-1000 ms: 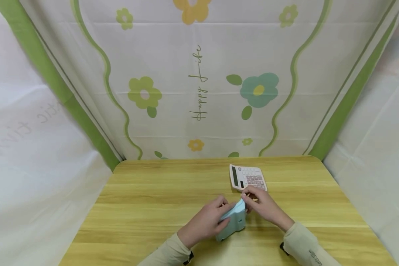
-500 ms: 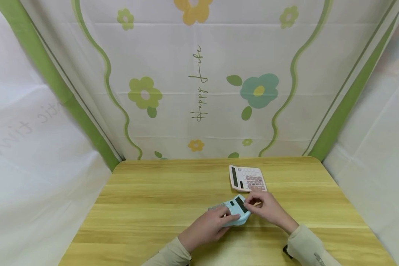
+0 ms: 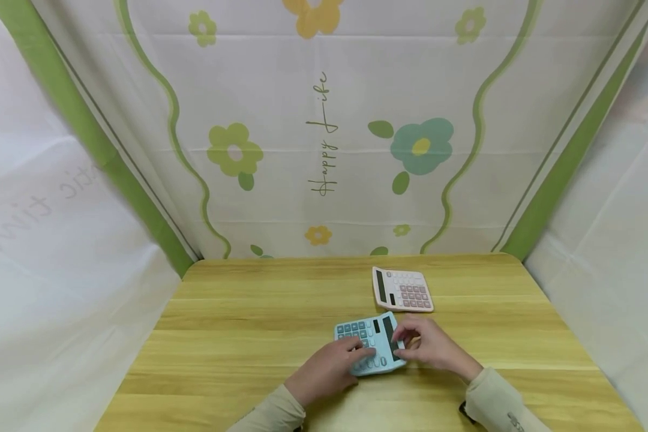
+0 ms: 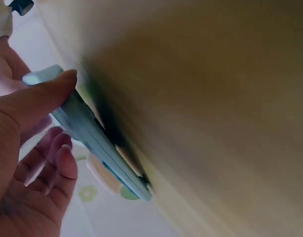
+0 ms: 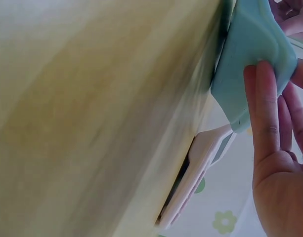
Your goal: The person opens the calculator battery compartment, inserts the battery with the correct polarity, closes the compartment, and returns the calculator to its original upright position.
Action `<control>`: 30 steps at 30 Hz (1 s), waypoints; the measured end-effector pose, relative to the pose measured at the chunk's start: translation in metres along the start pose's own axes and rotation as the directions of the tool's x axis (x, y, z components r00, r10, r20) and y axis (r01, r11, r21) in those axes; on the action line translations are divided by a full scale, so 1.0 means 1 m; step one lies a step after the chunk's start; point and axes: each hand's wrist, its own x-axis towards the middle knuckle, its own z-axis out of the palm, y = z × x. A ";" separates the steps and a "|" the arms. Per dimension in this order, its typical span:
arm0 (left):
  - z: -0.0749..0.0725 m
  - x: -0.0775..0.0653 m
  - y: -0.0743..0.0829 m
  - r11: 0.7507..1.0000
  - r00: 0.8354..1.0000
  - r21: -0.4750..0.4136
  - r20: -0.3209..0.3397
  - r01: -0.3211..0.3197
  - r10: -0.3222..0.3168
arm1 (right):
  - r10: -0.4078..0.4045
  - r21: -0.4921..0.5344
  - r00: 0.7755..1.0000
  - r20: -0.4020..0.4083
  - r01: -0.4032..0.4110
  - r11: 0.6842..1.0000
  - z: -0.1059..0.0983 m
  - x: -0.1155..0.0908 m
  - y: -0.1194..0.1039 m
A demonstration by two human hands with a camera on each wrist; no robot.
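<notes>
A light blue calculator faces up close over the table, its dark screen toward the right. My left hand grips its near side, fingers over the keys; in the left wrist view the thumb lies along the calculator's edge. At the screen end my right hand pinches the raised edge. The right wrist view has two straight fingers against the calculator's blue back, with the thumb at the other face. The calculator's far end sits right at the tabletop in the left wrist view.
A pink and white calculator lies face up just beyond the blue one, near the right hand. The wooden table ends at a white flowered curtain, with more white cloth at both sides.
The blue calculator has turned from standing on edge, underside toward me, to lying nearly flat, face up. Both hands moved with it, and the right hand's fingers shifted along the screen end.
</notes>
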 end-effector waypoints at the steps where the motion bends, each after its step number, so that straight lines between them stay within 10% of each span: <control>1: 0.000 -0.001 -0.001 1.000 1.000 -0.014 0.014 0.027 -0.027 | 0.000 -0.002 1.000 0.005 0.000 1.000 0.000 0.000 0.000; 14: -0.003 -0.010 -0.014 0.937 0.945 -0.140 0.114 0.320 -0.306 | -0.003 -0.023 1.000 0.023 0.003 1.000 0.001 -0.001 0.002; 30: 0.010 0.023 0.013 0.966 0.973 -0.175 0.161 0.192 -0.164 | 0.063 -0.104 0.998 -0.024 -0.066 0.992 -0.038 -0.039 0.015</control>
